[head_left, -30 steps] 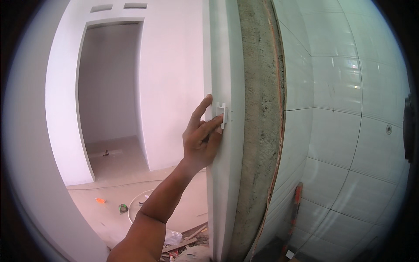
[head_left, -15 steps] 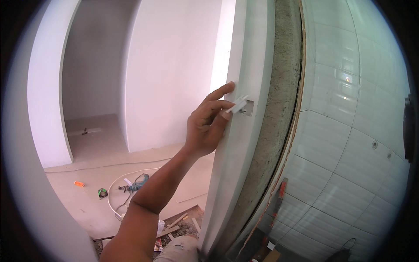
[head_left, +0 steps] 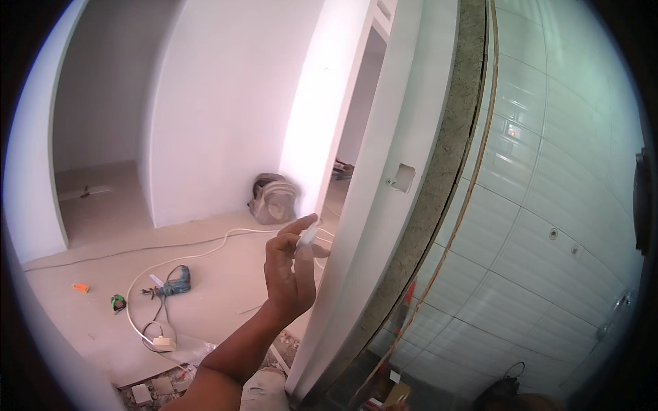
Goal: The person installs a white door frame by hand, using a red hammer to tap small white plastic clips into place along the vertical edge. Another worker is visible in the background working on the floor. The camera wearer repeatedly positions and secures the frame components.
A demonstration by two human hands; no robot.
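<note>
My left hand (head_left: 290, 272) is raised beside the pale door frame (head_left: 373, 226), its arm coming up from the lower edge. Between thumb and fingers it pinches a small, thin white piece (head_left: 308, 237), blurred, its exact kind unclear. Above and to the right of the hand, a squarish cut-out (head_left: 405, 178) opens in the frame, with a small screw-like bit (head_left: 391, 182) at its left edge. Hand and white piece are apart from the cut-out. My right hand cannot be made out.
Left on the floor lie a blue-green power drill (head_left: 177, 281), a green-black tape measure (head_left: 118, 302), an orange item (head_left: 81, 288) and a white cable with a socket block (head_left: 164, 344). A backpack (head_left: 273, 200) leans on the wall. White tiles (head_left: 500, 246) line the right.
My left hand has drawn down and left from the cut-out with the white piece, leaving the cut-out in full view. The view has shifted, bringing the backpack into sight.
</note>
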